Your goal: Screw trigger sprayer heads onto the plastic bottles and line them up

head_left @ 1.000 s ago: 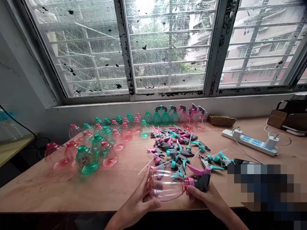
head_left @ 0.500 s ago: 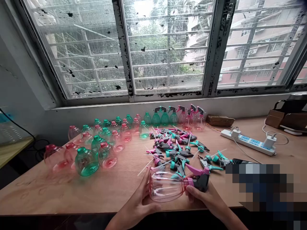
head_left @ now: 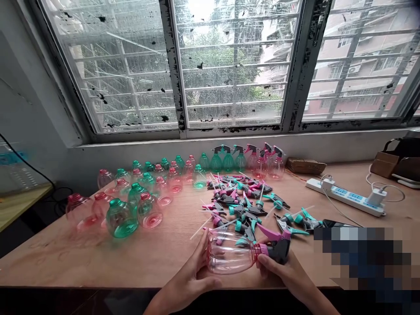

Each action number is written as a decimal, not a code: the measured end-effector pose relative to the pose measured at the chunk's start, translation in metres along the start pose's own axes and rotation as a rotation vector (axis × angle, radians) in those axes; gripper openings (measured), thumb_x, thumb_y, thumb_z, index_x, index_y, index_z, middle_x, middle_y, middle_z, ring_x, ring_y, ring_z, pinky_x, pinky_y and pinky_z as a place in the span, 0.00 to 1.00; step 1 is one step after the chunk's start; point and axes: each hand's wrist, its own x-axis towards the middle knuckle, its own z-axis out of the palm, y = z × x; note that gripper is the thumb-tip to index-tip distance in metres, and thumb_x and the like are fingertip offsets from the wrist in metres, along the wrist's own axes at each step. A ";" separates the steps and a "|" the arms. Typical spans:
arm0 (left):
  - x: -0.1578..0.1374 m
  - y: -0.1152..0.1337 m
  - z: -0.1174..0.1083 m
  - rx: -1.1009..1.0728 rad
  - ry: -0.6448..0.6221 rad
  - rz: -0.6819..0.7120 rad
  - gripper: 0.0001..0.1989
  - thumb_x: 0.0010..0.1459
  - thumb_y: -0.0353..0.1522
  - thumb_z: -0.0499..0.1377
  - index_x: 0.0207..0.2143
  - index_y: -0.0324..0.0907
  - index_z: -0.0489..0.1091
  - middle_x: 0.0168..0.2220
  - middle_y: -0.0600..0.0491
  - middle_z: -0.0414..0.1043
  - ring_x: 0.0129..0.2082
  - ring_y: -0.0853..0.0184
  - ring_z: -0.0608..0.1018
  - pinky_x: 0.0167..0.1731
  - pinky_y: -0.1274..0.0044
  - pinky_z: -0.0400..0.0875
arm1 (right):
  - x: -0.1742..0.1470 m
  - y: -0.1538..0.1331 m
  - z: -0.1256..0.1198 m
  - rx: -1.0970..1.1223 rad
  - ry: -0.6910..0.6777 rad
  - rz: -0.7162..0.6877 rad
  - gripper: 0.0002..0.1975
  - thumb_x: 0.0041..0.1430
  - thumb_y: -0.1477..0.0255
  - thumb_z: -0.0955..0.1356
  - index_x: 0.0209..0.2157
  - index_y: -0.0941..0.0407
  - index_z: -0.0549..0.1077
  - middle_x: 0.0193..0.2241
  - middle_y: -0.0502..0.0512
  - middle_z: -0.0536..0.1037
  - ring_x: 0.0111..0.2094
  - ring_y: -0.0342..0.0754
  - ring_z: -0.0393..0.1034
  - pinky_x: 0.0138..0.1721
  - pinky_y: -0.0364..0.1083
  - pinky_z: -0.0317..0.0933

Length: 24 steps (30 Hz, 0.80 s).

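Note:
A clear pink spray bottle (head_left: 231, 253) lies sideways between my hands, over the table's front part. My left hand (head_left: 193, 273) is closed around its base end. At the neck, my right hand (head_left: 278, 267) grips the pink collar of the black and pink spray head (head_left: 278, 245), which sits on the bottle. Just beyond lies a heap of loose trigger spray heads (head_left: 243, 210), pink and black or teal and black, with white tubes. To the left stand several open bottles, such as a green bottle (head_left: 121, 221) and a pink bottle (head_left: 150, 212).
Along the wall stand bottles fitted with spray heads (head_left: 228, 161). A white power strip (head_left: 346, 197) with plugs and cables lies at the right, near a brown block (head_left: 305, 166) and a cardboard box (head_left: 390, 164). A pixelated patch covers the right front.
The view has shifted slightly, so the scene sits a little further right. Both hands keep their hold on the spray bottle and its neck, with hardly any other movement.

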 end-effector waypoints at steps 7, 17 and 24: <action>0.000 0.001 0.001 -0.004 0.013 0.005 0.46 0.63 0.38 0.68 0.73 0.67 0.44 0.79 0.57 0.35 0.77 0.50 0.47 0.73 0.58 0.47 | 0.001 -0.002 0.000 -0.008 -0.012 0.012 0.23 0.57 0.50 0.76 0.27 0.57 0.77 0.20 0.52 0.78 0.22 0.48 0.72 0.26 0.45 0.65; -0.002 -0.005 -0.002 -0.073 0.013 0.020 0.49 0.62 0.43 0.68 0.74 0.62 0.40 0.77 0.51 0.46 0.74 0.48 0.56 0.72 0.57 0.49 | 0.001 -0.002 0.002 0.056 -0.003 0.012 0.21 0.56 0.53 0.78 0.35 0.56 0.77 0.23 0.52 0.80 0.22 0.46 0.72 0.25 0.44 0.65; 0.003 0.001 0.000 -0.067 -0.035 0.014 0.50 0.62 0.37 0.69 0.74 0.62 0.40 0.79 0.53 0.38 0.76 0.46 0.47 0.72 0.57 0.53 | 0.002 0.000 0.000 0.043 0.002 0.008 0.21 0.57 0.52 0.77 0.30 0.56 0.76 0.21 0.51 0.79 0.21 0.47 0.72 0.26 0.45 0.65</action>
